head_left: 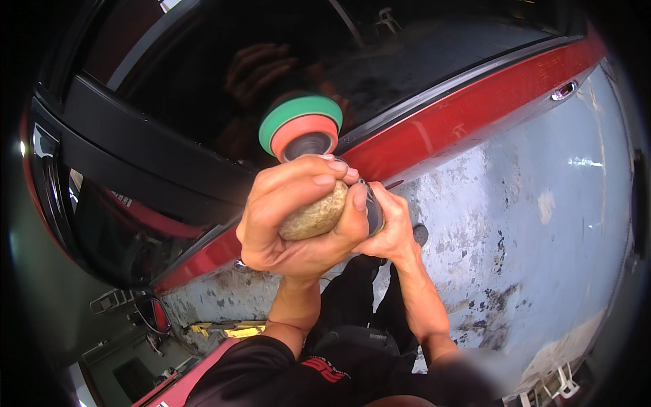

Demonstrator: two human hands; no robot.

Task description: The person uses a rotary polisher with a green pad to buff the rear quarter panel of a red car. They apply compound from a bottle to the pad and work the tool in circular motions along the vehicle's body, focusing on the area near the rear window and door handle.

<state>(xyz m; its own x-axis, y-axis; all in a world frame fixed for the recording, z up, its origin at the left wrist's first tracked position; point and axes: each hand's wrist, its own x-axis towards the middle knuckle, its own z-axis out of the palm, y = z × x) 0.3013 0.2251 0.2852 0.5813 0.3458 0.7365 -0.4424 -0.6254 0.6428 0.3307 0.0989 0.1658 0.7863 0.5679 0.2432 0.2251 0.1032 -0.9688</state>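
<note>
A polisher with a round green pad [308, 106] on an orange-red backing plate [313, 130] is in both my hands, its face toward the dark car window [407, 74]. Whether the pad touches the glass I cannot tell. My left hand [288, 210] wraps round the polisher's worn, speckled tan head [319, 216], fingers curled over the top. Close beside it, my right hand [395, 224] grips the dark body [372, 210], largely hidden by my fingers. The glass mirrors a hand. Just below the window runs the red car door [441, 129].
Black window-pillar trim [135, 146] slants at the left. A chrome door handle [564, 90] juts out at the far right. Below spreads a worn blue-grey floor [536, 203]. Yellow pieces [234, 330] lie at the lower left; a white chair [564, 384] stands lower right.
</note>
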